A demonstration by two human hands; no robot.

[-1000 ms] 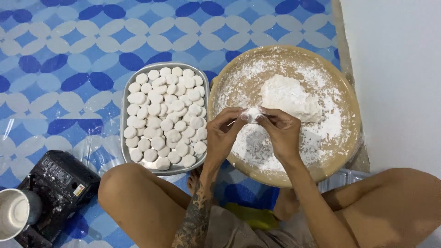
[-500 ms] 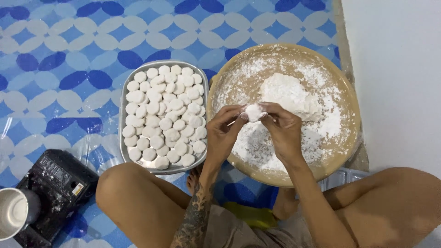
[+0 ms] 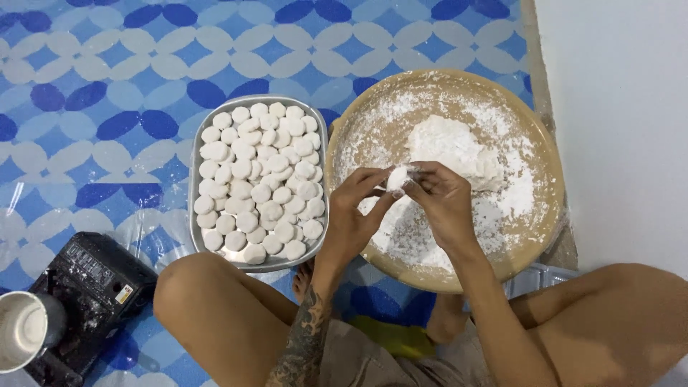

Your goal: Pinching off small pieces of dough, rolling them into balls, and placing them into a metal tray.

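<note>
Head view, L to R: metal cup [image 3: 25, 330] on black scale [image 3: 89, 279]; steel tray [image 3: 197, 233] w/ white dough rounds [image 3: 258, 179]; left hand [image 3: 355, 215] & right hand [image 3: 444, 204] pinch one dough piece [image 3: 396, 178] between fingertips, above floured round board [image 3: 534, 236] w/ flour mound [image 3: 451, 147].

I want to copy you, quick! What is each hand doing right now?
Left hand: fingers closed on the small white dough ball.
Right hand: fingers pinching the same dough ball, above the floury round tray.
</note>
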